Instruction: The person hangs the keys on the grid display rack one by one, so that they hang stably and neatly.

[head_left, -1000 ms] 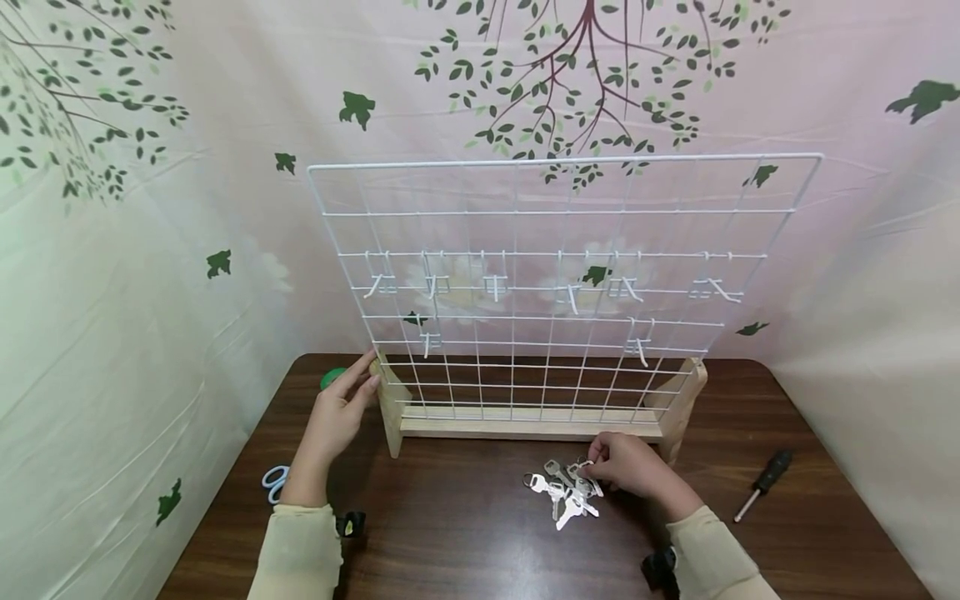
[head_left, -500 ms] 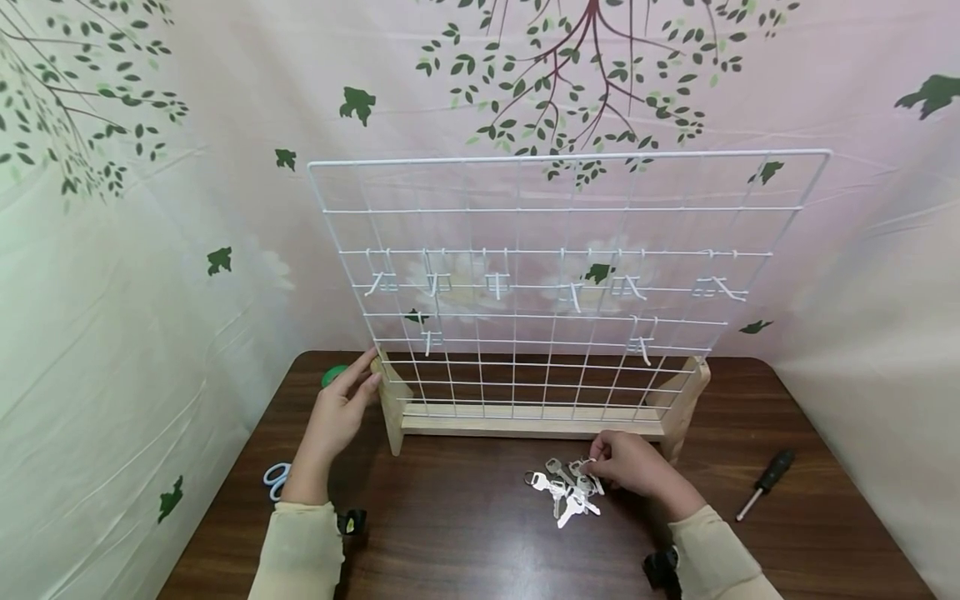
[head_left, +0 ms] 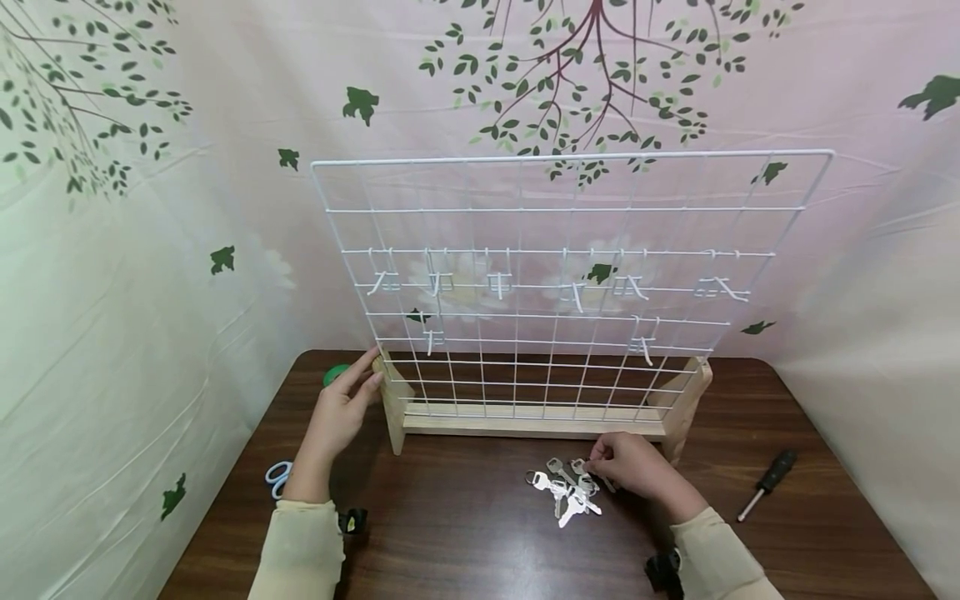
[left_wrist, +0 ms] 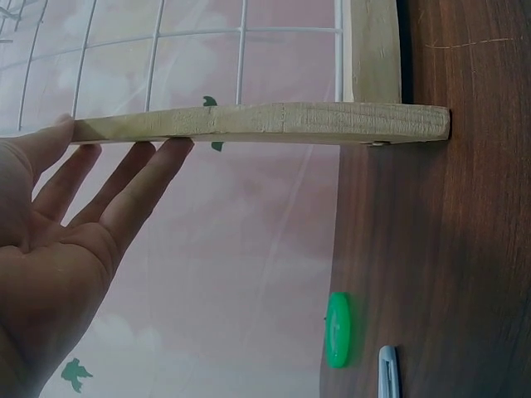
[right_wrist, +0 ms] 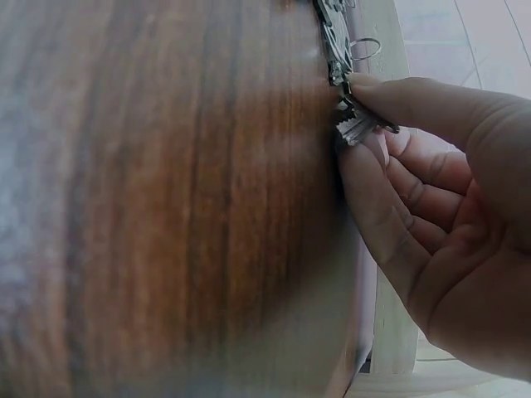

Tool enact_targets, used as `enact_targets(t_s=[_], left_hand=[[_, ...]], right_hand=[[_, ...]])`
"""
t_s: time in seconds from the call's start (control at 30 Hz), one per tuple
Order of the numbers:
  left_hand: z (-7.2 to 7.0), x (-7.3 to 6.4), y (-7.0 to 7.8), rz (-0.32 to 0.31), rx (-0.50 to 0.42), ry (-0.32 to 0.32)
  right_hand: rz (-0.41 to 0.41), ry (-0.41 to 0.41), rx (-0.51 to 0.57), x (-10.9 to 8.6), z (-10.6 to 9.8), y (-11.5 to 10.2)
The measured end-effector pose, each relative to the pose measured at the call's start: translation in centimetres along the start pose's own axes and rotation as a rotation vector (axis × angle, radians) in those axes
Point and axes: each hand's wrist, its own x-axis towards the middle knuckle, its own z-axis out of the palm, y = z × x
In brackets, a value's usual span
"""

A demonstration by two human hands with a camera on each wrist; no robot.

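Note:
On the left, my left hand [head_left: 341, 417] touches the wooden upright [left_wrist: 265, 122] of the rack stand; its straight fingertips [left_wrist: 174, 149] rest against the outer face. My right hand [head_left: 630, 465] is low in front of the stand, over the table. Between its thumb and index finger it pinches a silver key [right_wrist: 357, 124], partly hidden by the fingers in the head view. Just left of that hand lies a loose pile of silver keys [head_left: 573, 502], some on rings. A white wire grid [head_left: 513, 339] stands upright in the wooden stand, carrying several white hooks [head_left: 499, 285].
Light blue scissors [head_left: 278, 477] lie beside my left forearm. Behind the left hand is a round green object [left_wrist: 338, 329]. A screwdriver [head_left: 767, 485] with a black handle lies on the right of the brown table [head_left: 450, 542]. A printed cloth [head_left: 187, 333] hangs behind and on both sides.
A key at my right fingertips has shifted slightly to the right, away from the pile. My left hand stays against the upright. The head view has shifted slightly.

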Motion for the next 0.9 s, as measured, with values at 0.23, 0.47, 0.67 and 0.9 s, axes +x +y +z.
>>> enact_targets(t_s=[0.23, 0.47, 0.67, 0.9], left_hand=[[0.0, 0.1, 0.0, -0.001, -0.015, -0.011], [-0.1, 0.2, -0.1, -0.008, 0.015, -0.016], [0.0, 0.3, -0.3, -0.003, 0.003, -0.018], [-0.1, 0.1, -0.1, -0.016, -0.007, -0.018]], right_hand=[[0.024, 0.01, 0.114, -0.2, 0.2, 0.1], [0.063, 0.057, 0.227, -0.5, 0.8, -0.1], [0.055, 0.107, 0.279, -0.1, 0.7, -1.3], [0.06, 0.137, 0.378, 0.0, 0.3, -4.2]])
